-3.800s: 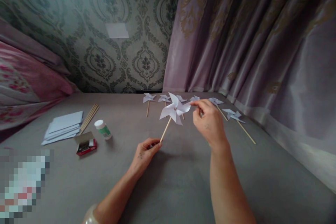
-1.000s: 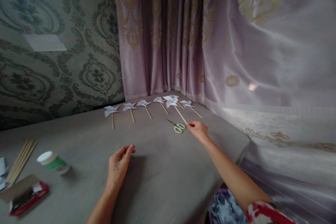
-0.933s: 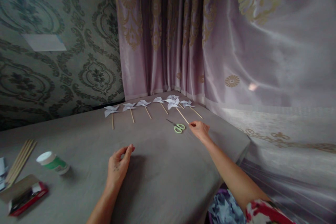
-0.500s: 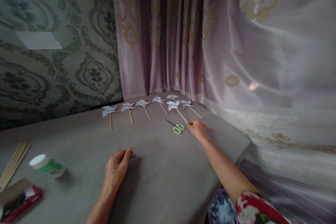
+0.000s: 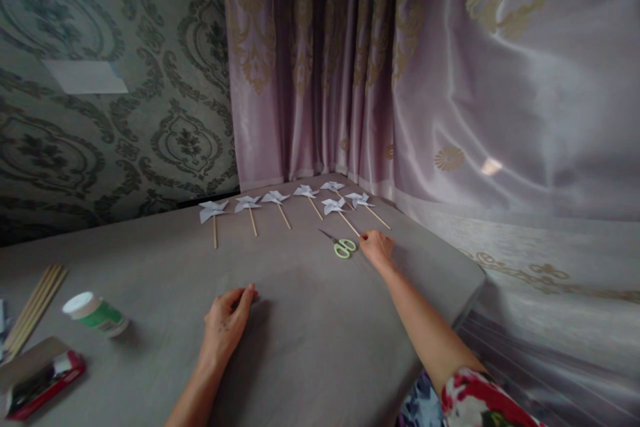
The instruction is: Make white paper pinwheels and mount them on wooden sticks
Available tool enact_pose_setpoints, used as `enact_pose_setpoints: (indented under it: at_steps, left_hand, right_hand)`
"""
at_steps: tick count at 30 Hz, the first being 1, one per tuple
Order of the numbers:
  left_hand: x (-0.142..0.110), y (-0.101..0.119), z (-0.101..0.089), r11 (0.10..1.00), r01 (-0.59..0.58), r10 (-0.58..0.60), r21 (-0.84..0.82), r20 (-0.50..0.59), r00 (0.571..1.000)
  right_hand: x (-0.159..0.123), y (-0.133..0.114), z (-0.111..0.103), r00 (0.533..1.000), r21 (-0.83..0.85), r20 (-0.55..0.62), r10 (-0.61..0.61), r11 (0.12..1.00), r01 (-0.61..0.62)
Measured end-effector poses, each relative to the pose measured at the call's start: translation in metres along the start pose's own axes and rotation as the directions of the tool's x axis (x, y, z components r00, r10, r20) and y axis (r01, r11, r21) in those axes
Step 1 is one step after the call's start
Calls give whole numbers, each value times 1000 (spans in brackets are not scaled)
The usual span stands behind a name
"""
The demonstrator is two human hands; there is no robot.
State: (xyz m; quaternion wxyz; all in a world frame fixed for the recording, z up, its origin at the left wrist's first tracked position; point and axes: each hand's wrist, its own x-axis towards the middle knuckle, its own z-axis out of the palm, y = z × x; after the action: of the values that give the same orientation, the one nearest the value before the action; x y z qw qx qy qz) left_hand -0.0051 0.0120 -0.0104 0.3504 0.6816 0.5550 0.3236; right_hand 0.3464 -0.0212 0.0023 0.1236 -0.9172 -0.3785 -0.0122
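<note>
Between the fingertips of my right hand (image 5: 379, 250) is the stick end of a white paper pinwheel (image 5: 334, 207); the hand is closed on it, low over the table. Green-handled scissors (image 5: 343, 248) lie just left of that hand, blades pointing away. My left hand (image 5: 227, 320) rests on the grey-covered table (image 5: 310, 340), fingers curled and thumb against them; whatever it holds, if anything, is hidden. Several more pinwheels on wooden sticks lie along the far side, among them a leftmost pinwheel (image 5: 213, 211) and a rightmost pinwheel (image 5: 360, 199).
To the left, a white-capped bottle with a green label (image 5: 100, 315) lies tilted on its side. Beside it are a bundle of wooden sticks (image 5: 36, 303) and an opened red box (image 5: 43, 380). A patterned wall (image 5: 175, 80) and pink curtains (image 5: 310, 80) border the table's far side.
The view has shifted slightly, so everything appears a little further right. The held pinwheel's head has come slightly lower and nearer. My left hand stays in place.
</note>
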Motion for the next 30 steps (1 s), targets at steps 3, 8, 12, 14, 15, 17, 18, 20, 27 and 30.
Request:
enact_pose_setpoints:
  at_steps: [3, 8, 12, 14, 15, 17, 18, 20, 27, 30]
  left_hand:
    - [0, -1, 0, 1000, -5, 5, 17, 8, 1000]
    - [0, -1, 0, 1000, -4, 4, 10, 23, 1000]
    - [-1, 2, -1, 999, -3, 3, -32, 10, 1000]
    - [-2, 4, -2, 999, 2, -2, -44, 9, 1000]
    - [-2, 4, -2, 999, 5, -4, -40, 11, 1000]
    - [-2, 5, -2, 1000, 4, -4, -16, 13, 1000]
    - [-1, 4, -2, 1000, 2, -2, 1, 13, 1000]
    - [-1, 3, -1, 1000, 0, -1, 27, 16, 1000]
    - [-1, 1, 0, 1000, -4, 4, 7, 6, 1000]
    - [-1, 1, 0, 999, 12, -14, 38, 33, 999]
  right_hand:
    - [0, -1, 1, 1000, -12, -12, -6, 1000, 6]
    - [-1, -1, 4, 1000, -19, -27, -7, 1000, 6]
    - [-3, -1, 6, 999, -19, -43, -6, 1000, 5]
    - [-5, -2, 7, 998, -18, -55, -9, 1000, 8]
    - [-6, -2, 7, 998, -18, -62, -11, 1000, 10]
    - [-8, -2, 8, 997, -19, -74, -14, 1000, 13]
    - [-8, -2, 8, 997, -20, -79, -16, 1000, 14]
    - [-9, -2, 8, 996, -24, -84, -16, 1000, 14]
    - [-9, -3, 11, 993, -45, -114, -28, 999, 23]
    - [-9, -3, 13, 990, -53, -133, -39, 998, 32]
